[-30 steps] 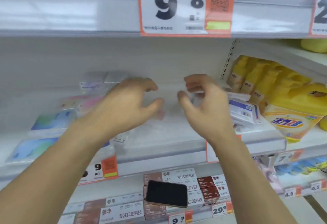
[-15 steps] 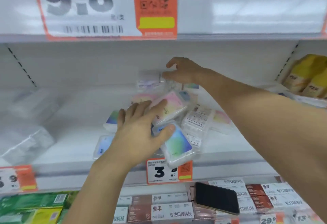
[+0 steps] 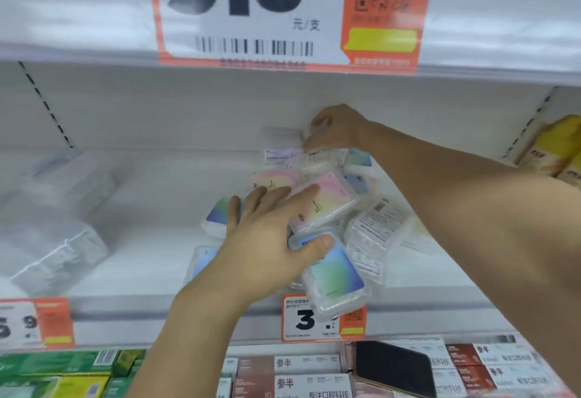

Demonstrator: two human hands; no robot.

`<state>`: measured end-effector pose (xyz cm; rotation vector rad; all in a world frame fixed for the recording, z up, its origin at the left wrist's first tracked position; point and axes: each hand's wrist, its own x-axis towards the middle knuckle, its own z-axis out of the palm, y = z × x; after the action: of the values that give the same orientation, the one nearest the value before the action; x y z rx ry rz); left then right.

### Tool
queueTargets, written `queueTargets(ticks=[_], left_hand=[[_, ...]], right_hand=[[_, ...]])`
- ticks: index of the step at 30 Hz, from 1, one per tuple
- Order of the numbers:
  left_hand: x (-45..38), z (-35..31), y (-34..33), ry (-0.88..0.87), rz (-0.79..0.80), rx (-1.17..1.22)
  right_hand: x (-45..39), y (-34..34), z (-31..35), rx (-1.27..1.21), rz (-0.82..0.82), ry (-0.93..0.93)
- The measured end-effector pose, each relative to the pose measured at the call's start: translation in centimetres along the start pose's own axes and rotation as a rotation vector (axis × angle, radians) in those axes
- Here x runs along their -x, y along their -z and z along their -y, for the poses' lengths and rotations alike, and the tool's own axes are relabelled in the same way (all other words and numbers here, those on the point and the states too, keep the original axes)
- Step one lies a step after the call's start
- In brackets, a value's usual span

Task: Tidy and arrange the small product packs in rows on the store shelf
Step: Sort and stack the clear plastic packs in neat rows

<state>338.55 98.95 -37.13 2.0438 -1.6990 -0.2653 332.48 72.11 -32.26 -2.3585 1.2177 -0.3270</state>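
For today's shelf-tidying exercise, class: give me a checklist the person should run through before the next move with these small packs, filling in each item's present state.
1. Left hand on the pile, thumb against the blue-green clear-cased pack: ok.
2. Right hand at the clear rear pack; firm grip: cannot tell.
3. Packs in rows: not ok, they overlap at angles.
4. Blue-green pack fully on the white shelf: not ok, it overhangs the front edge, covering the orange price tag.
5. Bare shelf space left of the pile: ok.
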Motion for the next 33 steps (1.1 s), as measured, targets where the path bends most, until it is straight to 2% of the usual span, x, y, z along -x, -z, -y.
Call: queueTargets(ticks=[4,6,8,11,14,17,19,21,23,25,29,31,33], left_hand=[[0.1,-0.6,0.2,0.003,0.000,0.040],[0.0,-0.7,0.3,-0.009,-0.054,0.099],[-0.2,-0.9,0.7,-0.010,-0.206,0.280],[-0.1,-2.2,1.9,0.127,-0.426,0.678],[0.4,-3.0,3.0,0.203,-0.434,0.953],[0.9,-2.3,3.3,0.187,-0.399,1.111],[1.3,-1.2,3.5,0.206,-0.464,1.116],[1.8,-0.2,4.0,0.215,-0.552,0.982],[2.4,0.6,4.9,0.217,-0.629,0.815],[2.8,1.5,5.6,0.234,-0.687,0.736],[3.7,3.9,6.8,0.292,-0.751,0.665],[4.3,5.2,7.5,0.317,-0.762,0.643],[4.9,6.2,8.2,0.317,-0.776,0.645]], right_hand=[[2.3,1.6,-0.6,-0.491,-0.297,0.028],[4.2,3.1,-0.3,-0.690,-0.311,0.099],[6.8,4.3,0.4,-0.843,-0.154,0.192],[10.3,4.9,1.6,-0.825,0.180,0.294],[12.3,4.4,3.2,-0.813,0.409,0.413],[12.9,3.5,4.9,-0.802,0.527,0.419],[12.0,2.7,5.7,-0.794,0.456,0.342],[9.8,2.0,6.2,-0.639,0.211,0.241],[7.0,1.4,6.3,-0.342,0.021,0.176],[4.4,0.3,6.2,-0.093,0.042,0.134],[0.7,-2.9,6.3,0.253,0.200,0.105],[-0.5,-4.3,6.6,0.412,0.168,0.108],[-1.1,-4.7,7.0,0.469,0.146,0.100]])
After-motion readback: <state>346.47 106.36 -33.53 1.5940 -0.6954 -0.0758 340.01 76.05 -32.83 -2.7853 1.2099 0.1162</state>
